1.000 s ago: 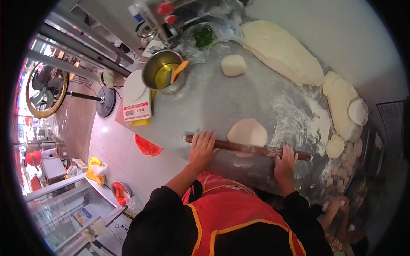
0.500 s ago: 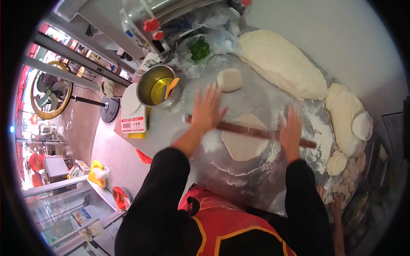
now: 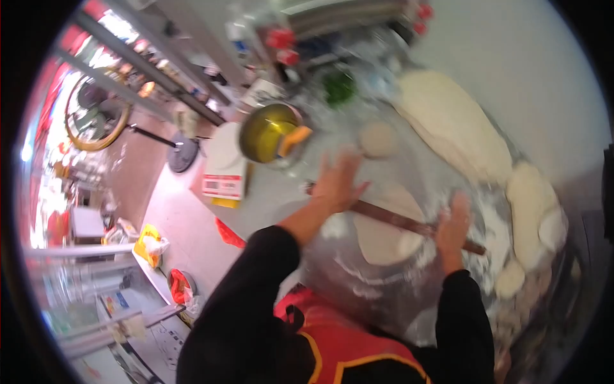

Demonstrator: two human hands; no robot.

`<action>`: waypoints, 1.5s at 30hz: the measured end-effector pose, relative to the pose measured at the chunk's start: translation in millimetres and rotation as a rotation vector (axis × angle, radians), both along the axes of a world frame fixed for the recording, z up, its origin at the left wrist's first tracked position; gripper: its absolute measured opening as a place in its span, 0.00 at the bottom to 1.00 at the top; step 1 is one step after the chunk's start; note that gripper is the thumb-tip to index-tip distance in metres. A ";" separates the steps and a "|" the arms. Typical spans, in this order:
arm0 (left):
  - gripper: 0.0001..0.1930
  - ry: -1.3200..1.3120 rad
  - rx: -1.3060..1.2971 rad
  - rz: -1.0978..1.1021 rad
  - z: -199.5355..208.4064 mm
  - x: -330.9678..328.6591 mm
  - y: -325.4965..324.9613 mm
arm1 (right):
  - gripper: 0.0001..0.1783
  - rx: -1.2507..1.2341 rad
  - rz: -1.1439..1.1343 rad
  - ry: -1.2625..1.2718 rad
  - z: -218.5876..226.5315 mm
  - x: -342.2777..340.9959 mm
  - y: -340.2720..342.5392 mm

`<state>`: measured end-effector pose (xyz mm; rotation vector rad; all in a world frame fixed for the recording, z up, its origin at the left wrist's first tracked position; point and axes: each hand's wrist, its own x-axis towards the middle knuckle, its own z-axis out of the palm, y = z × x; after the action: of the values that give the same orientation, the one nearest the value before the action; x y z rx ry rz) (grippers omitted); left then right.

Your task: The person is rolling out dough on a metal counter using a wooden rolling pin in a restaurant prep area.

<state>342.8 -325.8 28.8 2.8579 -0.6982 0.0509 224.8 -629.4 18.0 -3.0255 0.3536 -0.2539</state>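
Note:
A thin brown rolling pin (image 3: 398, 220) lies slantwise across a flattened sheet of dough (image 3: 382, 244) on the floured metal worktop (image 3: 332, 281). My left hand (image 3: 337, 184) rests flat on the pin near its left end, fingers stretched out and thumb apart. Toward the other end, my right hand (image 3: 453, 224) presses on it with straight fingers. Both hands are open and a little blurred. Just beyond my left hand sits a round lump of dough (image 3: 378, 139). A paler patch shows on the sheet near the pin.
A metal pot (image 3: 254, 142) of yellow oil holds an orange-handled brush (image 3: 295, 137), beside a white scale (image 3: 224, 182). Large dough masses (image 3: 451, 121) (image 3: 532, 211) line the back and right. Chopped greens (image 3: 339, 88) lie in a plastic bag. Smaller dough pieces (image 3: 510, 280) are at lower right.
The whole view has shifted and blurred, so the worktop sits further right and lower in the picture. Both hands stay flat on the rolling pin, over the dough sheet.

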 end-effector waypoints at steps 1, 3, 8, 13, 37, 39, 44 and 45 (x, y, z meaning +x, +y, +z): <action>0.35 0.044 -0.172 0.004 -19.6 17.2 -1.2 | 0.31 -0.033 0.072 -0.056 -11.6 15.5 -12.8; 0.37 0.054 -0.274 -0.015 -54.2 5.8 -1.3 | 0.30 0.157 0.099 -0.133 -27.9 -1.4 -14.5; 0.39 0.052 -0.233 -0.171 -50.1 -122.2 47.3 | 0.30 0.107 0.315 -0.014 -8.5 -138.6 21.5; 0.21 0.052 -0.173 -0.332 -32.4 -113.3 51.4 | 0.35 0.539 0.027 0.178 -0.4 -42.9 28.5; 0.31 0.074 -0.134 -0.030 -21.2 -157.0 36.0 | 0.32 0.141 0.052 0.130 3.7 -143.9 36.2; 0.34 0.056 -0.012 -0.031 -14.5 -99.7 10.7 | 0.31 -0.011 0.017 0.058 7.9 -94.4 27.1; 0.35 -0.193 -0.029 -0.035 -3.0 30.7 -46.2 | 0.33 -0.066 -0.068 -0.148 -1.3 33.3 -24.4; 0.36 -0.290 -0.083 -0.033 -2.6 44.4 -52.3 | 0.34 -0.073 -0.038 -0.169 -2.6 44.4 -29.7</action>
<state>387.2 -378.1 26.2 2.7864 -0.7746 0.4853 269.2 -659.1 15.4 -3.0414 0.3957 -0.5321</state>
